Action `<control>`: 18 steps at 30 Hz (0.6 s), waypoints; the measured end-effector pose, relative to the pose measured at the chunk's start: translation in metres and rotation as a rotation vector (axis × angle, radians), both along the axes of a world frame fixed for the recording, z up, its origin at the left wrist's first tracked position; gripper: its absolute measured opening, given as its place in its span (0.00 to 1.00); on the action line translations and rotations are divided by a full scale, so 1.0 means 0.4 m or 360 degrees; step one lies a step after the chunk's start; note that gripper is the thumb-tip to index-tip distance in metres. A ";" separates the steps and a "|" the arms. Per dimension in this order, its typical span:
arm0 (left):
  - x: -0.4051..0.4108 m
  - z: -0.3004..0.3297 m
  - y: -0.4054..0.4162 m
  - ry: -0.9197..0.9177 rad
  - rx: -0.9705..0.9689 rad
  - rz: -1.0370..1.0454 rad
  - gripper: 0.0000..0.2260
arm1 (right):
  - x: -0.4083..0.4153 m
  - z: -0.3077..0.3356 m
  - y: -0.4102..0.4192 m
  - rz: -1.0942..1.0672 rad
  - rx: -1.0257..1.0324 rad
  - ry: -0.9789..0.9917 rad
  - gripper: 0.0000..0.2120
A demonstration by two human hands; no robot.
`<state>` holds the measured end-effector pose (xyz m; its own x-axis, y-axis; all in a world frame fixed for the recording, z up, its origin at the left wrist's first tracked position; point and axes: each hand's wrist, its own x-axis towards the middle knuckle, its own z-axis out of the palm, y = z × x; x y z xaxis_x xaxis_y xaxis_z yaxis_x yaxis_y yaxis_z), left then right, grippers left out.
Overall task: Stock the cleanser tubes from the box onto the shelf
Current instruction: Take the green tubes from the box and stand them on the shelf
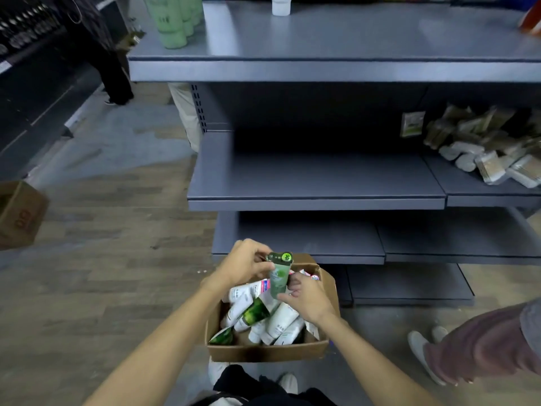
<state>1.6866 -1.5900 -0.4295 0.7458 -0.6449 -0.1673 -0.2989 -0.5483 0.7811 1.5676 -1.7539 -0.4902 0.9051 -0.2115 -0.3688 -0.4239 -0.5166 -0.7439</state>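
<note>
A cardboard box (263, 352) sits on the floor in front of the grey shelving, filled with several white and green cleanser tubes (281, 319). Both hands are over the box and hold one green tube (279, 278) upright. My left hand (244, 263) grips the tube's upper end near its dark crimp with a green sticker. My right hand (304, 297) pinches its lower part. On the top shelf (336, 39), at the left, stand several green tubes (169, 22) on their caps.
The middle shelf (316, 177) is bare on its left half, with a heap of wrapped packets (486, 148) to the right. Another person's leg and shoes (456, 350) stand at the right. A second cardboard box (17, 215) lies at far left. A white bottle (280, 5) stands on top.
</note>
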 end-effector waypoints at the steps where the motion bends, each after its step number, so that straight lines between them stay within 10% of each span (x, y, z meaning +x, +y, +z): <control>1: 0.005 0.020 -0.006 -0.0018 -0.0010 0.0004 0.04 | 0.010 0.016 -0.003 -0.0035 0.0021 -0.0044 0.16; 13: 0.075 0.311 -0.036 -0.0552 -0.0076 -0.0044 0.07 | 0.107 0.256 -0.054 -0.0050 0.0101 -0.0611 0.14; 18: 0.093 0.482 -0.051 -0.0619 -0.0570 0.0086 0.15 | 0.169 0.471 -0.086 0.0087 -0.0021 -0.0856 0.13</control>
